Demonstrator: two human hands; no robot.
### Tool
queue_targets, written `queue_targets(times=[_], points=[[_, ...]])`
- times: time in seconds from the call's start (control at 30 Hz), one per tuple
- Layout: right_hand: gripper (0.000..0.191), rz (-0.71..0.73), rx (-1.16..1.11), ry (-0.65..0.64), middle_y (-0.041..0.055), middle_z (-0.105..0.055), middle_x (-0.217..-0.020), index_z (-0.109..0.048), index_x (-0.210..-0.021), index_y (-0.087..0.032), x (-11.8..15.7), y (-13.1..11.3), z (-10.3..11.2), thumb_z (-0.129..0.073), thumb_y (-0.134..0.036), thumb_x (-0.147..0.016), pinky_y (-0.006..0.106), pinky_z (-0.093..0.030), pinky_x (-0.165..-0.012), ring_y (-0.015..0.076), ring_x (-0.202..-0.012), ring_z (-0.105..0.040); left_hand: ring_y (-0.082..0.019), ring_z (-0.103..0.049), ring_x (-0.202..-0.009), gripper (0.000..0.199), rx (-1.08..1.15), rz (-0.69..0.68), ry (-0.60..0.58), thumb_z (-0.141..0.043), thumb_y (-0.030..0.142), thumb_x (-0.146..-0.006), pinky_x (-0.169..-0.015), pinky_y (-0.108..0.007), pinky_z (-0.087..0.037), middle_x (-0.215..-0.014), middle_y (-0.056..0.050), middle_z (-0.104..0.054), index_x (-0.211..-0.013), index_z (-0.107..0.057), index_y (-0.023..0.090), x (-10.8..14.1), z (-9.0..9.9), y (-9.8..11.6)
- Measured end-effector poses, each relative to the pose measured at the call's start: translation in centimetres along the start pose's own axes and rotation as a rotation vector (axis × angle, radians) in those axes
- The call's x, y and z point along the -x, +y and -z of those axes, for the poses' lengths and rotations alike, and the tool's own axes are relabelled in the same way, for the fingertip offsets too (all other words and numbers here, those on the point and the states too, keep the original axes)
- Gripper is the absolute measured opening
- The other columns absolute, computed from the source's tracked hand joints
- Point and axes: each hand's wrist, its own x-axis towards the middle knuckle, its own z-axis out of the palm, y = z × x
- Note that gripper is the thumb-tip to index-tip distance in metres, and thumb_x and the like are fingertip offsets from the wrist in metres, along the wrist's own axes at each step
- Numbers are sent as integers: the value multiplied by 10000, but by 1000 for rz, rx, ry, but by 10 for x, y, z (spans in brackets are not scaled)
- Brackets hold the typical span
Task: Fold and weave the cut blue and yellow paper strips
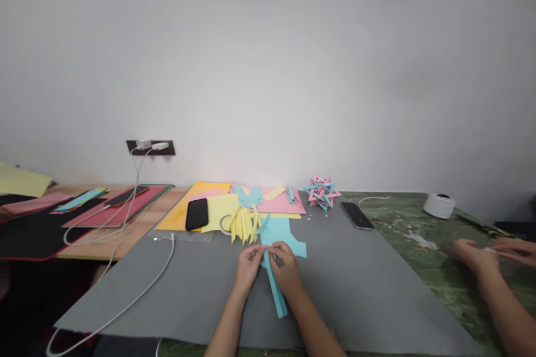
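A folded blue paper strip (275,289) slants down toward me over the grey mat (355,301). Its upper end is pinched between the fingertips of my left hand (250,265) and my right hand (285,266), which nearly touch each other. Just beyond my hands lie a larger blue sheet (285,234) and a bunch of folded yellow strips (243,224). The fingertips partly hide the end of the strip.
Two phones (196,214) (357,216) lie on the mat. Behind are an orange sheet (178,215), pink sheets and a pink-and-blue paper star (321,192). A white cable (138,297) crosses the left side. Another person's hands (477,256) work at the right.
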Motion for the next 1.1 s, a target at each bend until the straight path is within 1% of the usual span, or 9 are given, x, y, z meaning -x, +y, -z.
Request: queue_targets(times=[0.13, 0.23, 0.33, 0.4, 0.47, 0.57, 0.73, 0.97, 1.1], points=[[205, -16, -14, 12, 36, -524, -741, -624, -789, -215, 0, 0, 0, -431, -191, -724, 239, -392, -652, 138, -713, -488, -139, -552, -569, 230, -18, 14, 18, -580, 327, -613, -555, -228, -427, -606, -32, -640, -712, -658, 135, 0, 0, 0], [185, -58, -87, 41, 37, -532, -740, -624, -763, -194, -1, 0, 1, -449, -226, -712, 226, -398, -619, 132, -686, -494, -152, -566, -615, 229, -7, 17, 6, -591, 309, -606, -577, -234, -433, -657, -52, -653, -732, -654, 129, 0, -1, 2], [185, -179, -179, 66, 31, -554, -670, -612, -670, -155, -4, 3, 1, -478, -281, -690, 209, -393, -538, 126, -610, -500, -165, -580, -640, 231, 2, 33, 20, -599, 303, -598, -592, -245, -440, -687, -70, -660, -732, -649, 121, 1, -2, 2], [219, -267, -235, 43, 24, -562, -594, -597, -610, -138, -6, 7, 1, -491, -318, -675, 207, -388, -508, 126, -561, -500, -173, -588, -660, 232, 7, 47, 25, -604, 302, -591, -606, -249, -443, -699, -76, -662, -727, -646, 118, 1, -2, 2], [236, -318, -274, 0, 20, -568, -558, -593, -593, -131, -7, 10, 1, -509, -342, -655, 212, -394, -513, 130, -545, -504, -179, -592, -681, 238, 12, 49, 14, -605, 306, -590, -625, -252, -444, -706, -78, -663, -729, -642, 117, 1, -2, 2], [241, -337, -287, -34, 21, -579, -561, -595, -589, -134, -8, 14, 0, -529, -362, -634, 222, -404, -542, 140, -564, -515, -184, -596, -684, 248, 8, 51, 11, -606, 319, -584, -635, -260, -447, -700, -80, -664, -720, -639, 114, 1, -2, 1], [274, -364, -299, -82, 34, -600, -598, -605, -627, -133, -7, 17, -1, -508, -388, -650, 234, -410, -562, 148, -580, -525, -177, -597, -654, 239, 3, 46, 27, -609, 318, -580, -614, -256, -448, -657, -68, -660, -702, -635, 114, 0, -2, -1], [280, -440, -392, -49, 25, -590, -565, -591, -599, -127, -7, 19, -2, -520, -395, -645, 224, -401, -532, 136, -544, -509, -132, -550, -511, 261, -35, 40, 58, -597, 348, -583, -477, -214, -414, -577, -40, -634, -681, -629, 108, -1, -3, -1], [271, -447, -424, -72, 24, -591, -565, -594, -601, -125, -7, 17, -1, -537, -389, -630, 220, -395, -518, 132, -532, -505, -138, -546, -516, 285, -60, 31, 75, -591, 369, -582, -480, -221, -414, -566, -40, -623, -685, -628, 105, -1, -2, -1]])
